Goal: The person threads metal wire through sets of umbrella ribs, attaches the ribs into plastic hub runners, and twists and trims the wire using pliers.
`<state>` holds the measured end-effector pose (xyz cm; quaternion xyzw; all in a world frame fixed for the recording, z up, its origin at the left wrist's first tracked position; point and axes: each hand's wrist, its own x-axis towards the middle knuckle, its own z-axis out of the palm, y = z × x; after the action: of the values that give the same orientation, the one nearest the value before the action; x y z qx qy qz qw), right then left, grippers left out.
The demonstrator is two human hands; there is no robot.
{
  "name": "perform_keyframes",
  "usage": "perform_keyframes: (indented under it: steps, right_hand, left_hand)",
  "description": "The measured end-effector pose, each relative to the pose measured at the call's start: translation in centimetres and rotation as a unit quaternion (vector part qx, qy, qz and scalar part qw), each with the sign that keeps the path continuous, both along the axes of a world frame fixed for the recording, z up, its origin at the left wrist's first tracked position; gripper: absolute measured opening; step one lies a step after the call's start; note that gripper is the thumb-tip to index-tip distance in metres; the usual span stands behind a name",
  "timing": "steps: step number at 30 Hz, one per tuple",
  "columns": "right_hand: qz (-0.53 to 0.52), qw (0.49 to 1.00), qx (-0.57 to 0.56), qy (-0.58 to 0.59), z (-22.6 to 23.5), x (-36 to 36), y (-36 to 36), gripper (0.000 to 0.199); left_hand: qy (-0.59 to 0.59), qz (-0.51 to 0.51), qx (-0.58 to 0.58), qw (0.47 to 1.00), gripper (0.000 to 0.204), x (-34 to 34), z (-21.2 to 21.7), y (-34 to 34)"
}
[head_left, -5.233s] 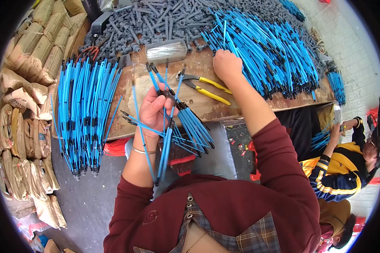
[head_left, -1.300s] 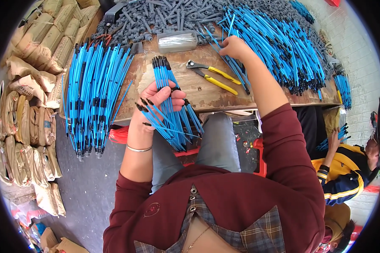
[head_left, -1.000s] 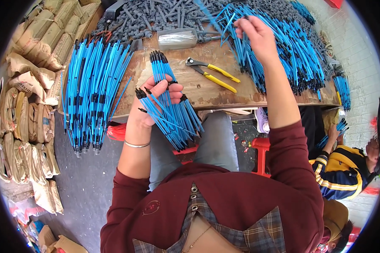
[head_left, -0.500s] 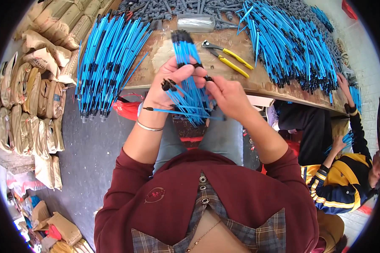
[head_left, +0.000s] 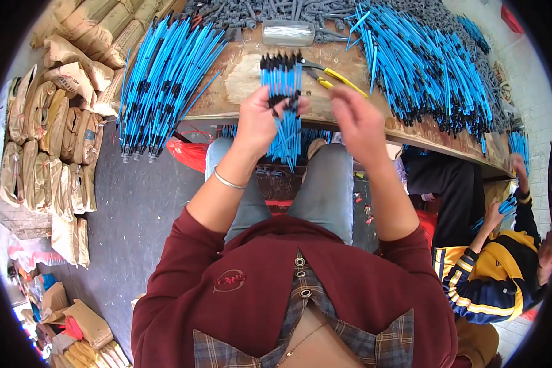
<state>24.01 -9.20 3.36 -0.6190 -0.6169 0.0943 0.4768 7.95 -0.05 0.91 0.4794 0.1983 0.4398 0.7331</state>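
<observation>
My left hand [head_left: 259,121] grips a bundle of thin blue tubes with black tips [head_left: 282,92], held upright in front of the wooden table [head_left: 239,86]. The black tips point away from me and sit level with one another. My right hand [head_left: 357,122] hovers just right of the bundle with its fingers spread and nothing in it. Behind the bundle on the table lie yellow-handled pliers [head_left: 337,76].
A loose heap of blue tubes [head_left: 423,67] covers the table's right side; another sheaf [head_left: 162,80] overhangs its left edge. Grey fittings [head_left: 270,9] and a clear packet [head_left: 288,32] lie at the back. Stacked sacks [head_left: 49,141] stand left. Another seated person [head_left: 497,270] works at right.
My right hand came back from the heap on the right to the bundle, then let go of it. My left hand turned the fanned tubes upright into a tight bundle.
</observation>
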Motion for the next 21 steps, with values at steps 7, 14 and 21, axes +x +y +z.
perform_keyframes:
  steps: [7, 14, 21]
  right_hand:
    - [0.120, 0.963, 0.204, -0.130, 5.8, -3.7, 2.5, 0.034]
    - [0.278, 0.949, -0.032, -0.145, 0.2, -6.7, 0.8, 0.032]
    - [0.098, 0.977, 0.075, -0.175, 0.5, 1.5, 12.8, 0.026]
  left_hand:
    - [0.145, -0.005, 0.107, 0.984, 0.013, -1.9, -1.4, -4.0]
    - [0.168, -0.131, -0.003, 0.977, 0.014, -5.9, -4.4, -6.0]
    - [0.147, -0.103, -0.241, 0.954, 0.018, -3.6, -1.8, -0.1]
